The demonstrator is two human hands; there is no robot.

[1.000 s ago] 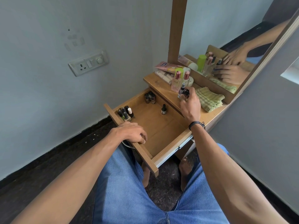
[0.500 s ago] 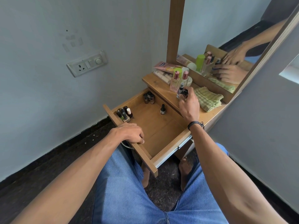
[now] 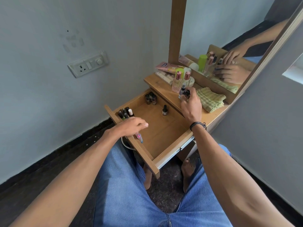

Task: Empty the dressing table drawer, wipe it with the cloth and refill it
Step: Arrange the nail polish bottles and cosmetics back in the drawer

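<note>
The wooden drawer (image 3: 172, 145) stands pulled out over my knees. Inside are a cluster of small bottles (image 3: 125, 113) at the left front corner, another cluster (image 3: 150, 99) at the back, and a lone dark dropper bottle (image 3: 164, 110). My left hand (image 3: 131, 126) hovers over the drawer's front left with fingers stretched forward. A small pink-capped bottle (image 3: 139, 138) lies just under it against the front panel. My right hand (image 3: 191, 107) is on the tabletop, closed around a small dark bottle (image 3: 185, 93). The folded green checked cloth (image 3: 210, 99) lies to its right.
On the dressing table top (image 3: 157, 81) stand two pink perfume bottles (image 3: 177, 81), a pink tube (image 3: 170, 67) and a white jar, below the mirror (image 3: 229, 46). A switchboard (image 3: 88, 63) is on the left wall. A grey wall closes in on the right.
My left hand has lifted off the drawer's front panel and reached forward over the drawer, uncovering the pink-capped bottle. My right hand stays on the small dark bottle on the tabletop.
</note>
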